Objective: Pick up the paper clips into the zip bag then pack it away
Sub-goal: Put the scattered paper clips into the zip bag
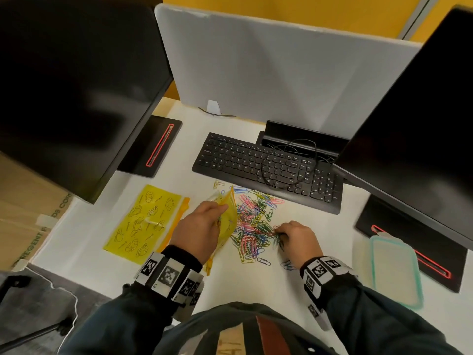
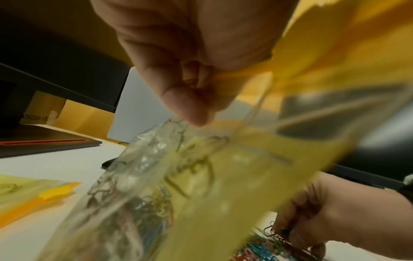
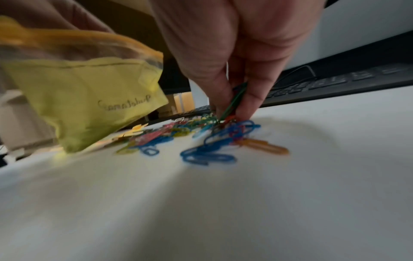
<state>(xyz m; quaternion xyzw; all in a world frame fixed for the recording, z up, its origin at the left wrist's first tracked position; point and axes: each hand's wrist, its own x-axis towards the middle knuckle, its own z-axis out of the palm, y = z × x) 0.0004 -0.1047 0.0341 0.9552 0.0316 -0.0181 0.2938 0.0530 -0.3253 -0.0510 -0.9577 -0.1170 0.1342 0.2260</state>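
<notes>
A heap of coloured paper clips (image 1: 252, 221) (image 3: 201, 139) lies on the white desk in front of the keyboard. My left hand (image 1: 202, 226) (image 2: 192, 74) pinches a yellow zip bag (image 1: 226, 221) (image 2: 234, 167) (image 3: 89, 98) by its orange-edged mouth and holds it tilted just left of the heap, with clips inside. My right hand (image 1: 294, 237) (image 3: 232, 106) (image 2: 312, 224) pinches a small bunch of clips at the heap's right edge, fingertips down on the desk.
A second yellow zip bag (image 1: 143, 224) lies flat to the left. A black keyboard (image 1: 266, 167) with a cable lies behind the heap. A clear container with a teal rim (image 1: 395, 270) stands at the right. Two monitors (image 1: 76, 85) overhang both sides.
</notes>
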